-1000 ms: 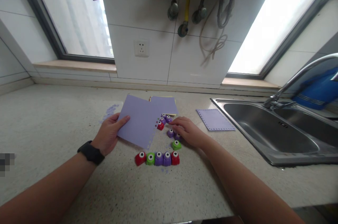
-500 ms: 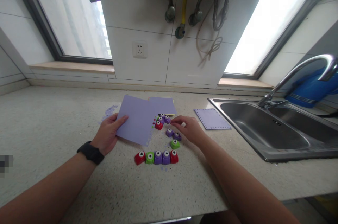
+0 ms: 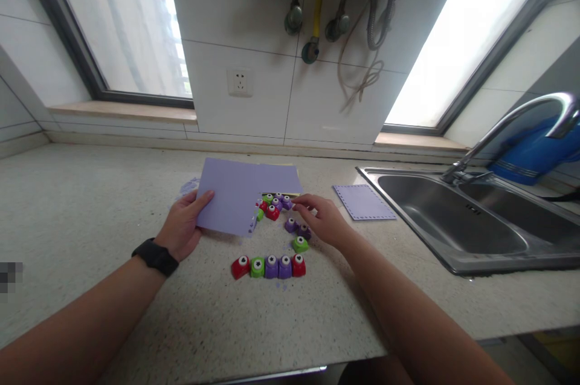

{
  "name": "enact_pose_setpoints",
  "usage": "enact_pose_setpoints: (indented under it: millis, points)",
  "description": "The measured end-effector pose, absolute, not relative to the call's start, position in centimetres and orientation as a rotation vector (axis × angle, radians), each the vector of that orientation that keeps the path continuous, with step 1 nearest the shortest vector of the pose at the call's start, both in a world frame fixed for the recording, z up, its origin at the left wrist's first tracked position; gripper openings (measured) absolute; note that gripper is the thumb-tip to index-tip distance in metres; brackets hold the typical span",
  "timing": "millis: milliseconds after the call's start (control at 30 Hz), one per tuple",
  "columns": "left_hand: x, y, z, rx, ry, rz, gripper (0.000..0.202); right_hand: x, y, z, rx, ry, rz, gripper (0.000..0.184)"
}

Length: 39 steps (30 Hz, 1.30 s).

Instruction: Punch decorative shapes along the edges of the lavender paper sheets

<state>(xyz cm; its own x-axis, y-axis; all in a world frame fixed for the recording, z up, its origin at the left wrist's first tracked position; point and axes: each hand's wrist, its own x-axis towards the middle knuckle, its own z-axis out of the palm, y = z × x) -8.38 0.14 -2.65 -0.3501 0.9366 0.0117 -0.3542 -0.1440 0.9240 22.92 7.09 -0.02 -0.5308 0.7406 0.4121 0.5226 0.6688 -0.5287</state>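
Observation:
My left hand [image 3: 185, 219] is closed on the left edge of a purple paper sheet [image 3: 229, 194], thumb on top. Small cut-out holes run along the sheet's right edge. My right hand [image 3: 321, 216] has its thumb and forefinger slightly apart at the right side of a purple craft punch [image 3: 287, 202]; whether they touch it I cannot tell. That punch belongs to a cluster of purple, green and red ones, including a red punch [image 3: 272, 212]. Below my right fingers are two purple punches [image 3: 291, 225] and a green punch [image 3: 299, 244].
A row of punches [image 3: 271, 268] stands nearer the front edge. Behind the held sheet lies more purple paper [image 3: 281, 178]. To the right, a purple sheet with punched edges [image 3: 364, 202] lies beside the steel sink [image 3: 435, 216]. Purple scraps [image 3: 189, 187] lie at left.
The purple sheet in my left hand has shifted slightly left and back, uncovering more punches in the cluster. My right hand stays beside the cluster, its fingertips a little further apart.

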Motion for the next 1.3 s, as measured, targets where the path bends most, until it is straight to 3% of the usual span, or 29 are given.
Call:
enact_pose_setpoints:
  millis: [167,700,1000,1300]
  points:
    - [-8.4,0.1,-2.6,0.784,1.124,1.679,0.029,23.3,6.9,0.4,-0.763,-2.584,0.553,0.034]
    - [-8.1,0.0,-2.4,0.728,1.09,1.689,0.031,26.3,6.1,2.0,-1.031,-2.694,0.844,0.026]
    - [-8.1,0.1,-2.5,0.77,1.124,1.681,0.029,23.8,4.4,2.0,-0.887,-2.694,1.008,0.06]
    - [-8.2,0.1,-2.6,0.781,1.136,1.668,0.03,22.5,3.7,2.0,-0.813,-2.684,1.075,0.062]
